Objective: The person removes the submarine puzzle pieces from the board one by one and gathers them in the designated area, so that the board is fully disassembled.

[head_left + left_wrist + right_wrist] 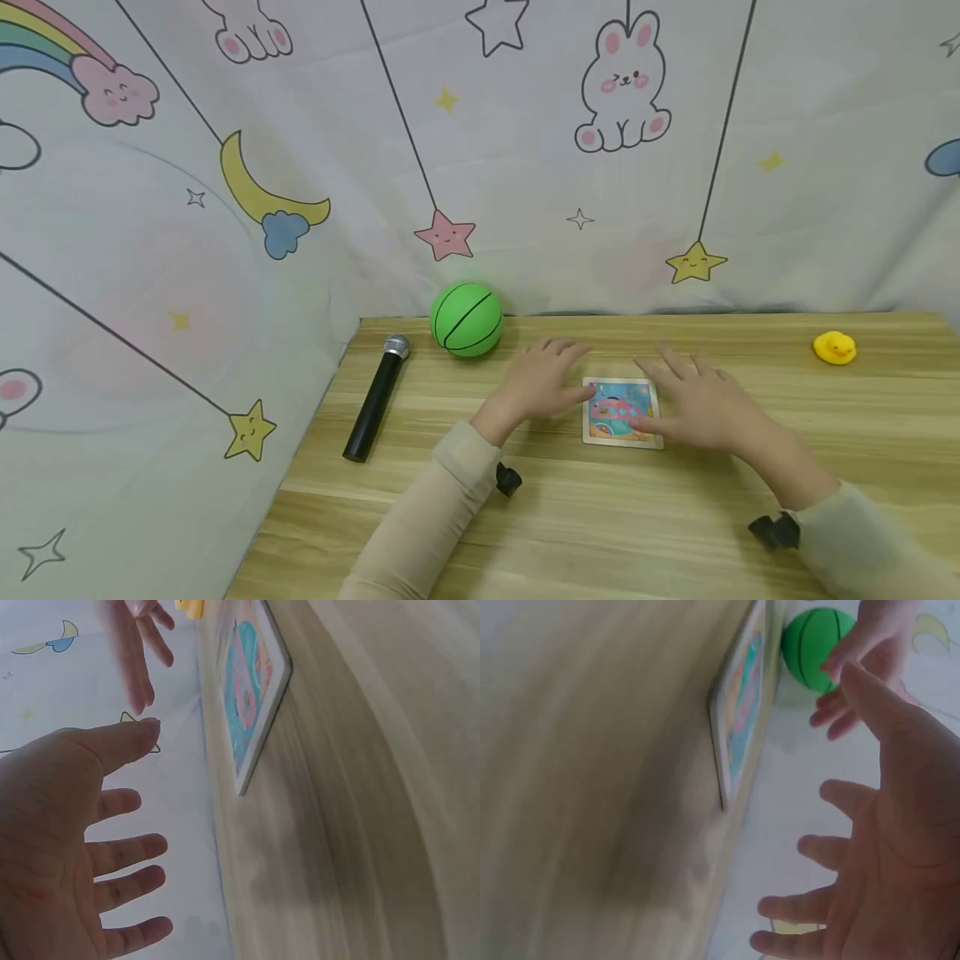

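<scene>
The fingers (pixel 127 855) of the left hand (pixel 542 383) are extended and held well apart; nothing is gripped. The fingers of the right hand (pixel 705 408) are likewise spread and nearly straight, with nothing held. In each wrist view, a gap is shown between the hand and the picture board (pixel 619 413).

The picture board is laid flat on the bench (pixel 585 517), face up. Its outline is near-square, so no long axis can be assigned; the printed pink figure (pixel 613 409) is aligned roughly along 9 to 3 o'clock in the head view.

The picture board is located between the hands: the left hand is positioned at 10 o'clock from it, the right hand at 3 o'clock. Its 10 o'clock corner is overlapped by the left thumb (pixel 577 395), its 4 o'clock portion by the right thumb (pixel 654 425). Farther out, a green ball (pixel 467 319) is placed at 10 o'clock and a microphone (pixel 377 400) at 9.
</scene>
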`<control>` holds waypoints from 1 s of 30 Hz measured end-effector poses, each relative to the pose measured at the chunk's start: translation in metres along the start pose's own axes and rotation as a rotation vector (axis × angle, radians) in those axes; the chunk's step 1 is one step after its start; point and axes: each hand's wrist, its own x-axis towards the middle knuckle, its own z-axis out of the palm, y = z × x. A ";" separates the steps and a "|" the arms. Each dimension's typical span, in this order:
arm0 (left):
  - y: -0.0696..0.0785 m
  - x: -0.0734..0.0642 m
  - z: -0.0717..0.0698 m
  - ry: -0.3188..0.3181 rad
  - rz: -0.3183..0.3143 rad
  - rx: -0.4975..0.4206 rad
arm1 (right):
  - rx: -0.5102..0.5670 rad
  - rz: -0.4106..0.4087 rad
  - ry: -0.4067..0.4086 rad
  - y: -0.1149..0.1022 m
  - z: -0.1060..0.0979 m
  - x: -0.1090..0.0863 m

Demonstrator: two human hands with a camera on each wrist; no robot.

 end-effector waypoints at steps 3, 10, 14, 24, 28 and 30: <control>0.000 0.001 0.006 -0.022 0.011 0.000 | 0.027 -0.040 -0.013 -0.007 0.009 -0.005; 0.002 -0.001 0.016 -0.086 0.032 -0.013 | 0.073 -0.081 -0.092 -0.020 0.025 -0.011; 0.001 0.000 0.024 -0.098 0.041 -0.021 | 0.065 -0.095 -0.098 -0.026 0.029 -0.011; 0.005 0.002 0.028 -0.096 0.019 0.001 | 0.009 -0.130 -0.086 -0.037 0.031 -0.012; 0.007 0.002 0.028 -0.094 0.005 -0.009 | -0.001 -0.129 -0.072 -0.038 0.032 -0.013; 0.008 0.002 0.028 -0.088 0.001 -0.017 | -0.006 -0.131 -0.058 -0.037 0.034 -0.013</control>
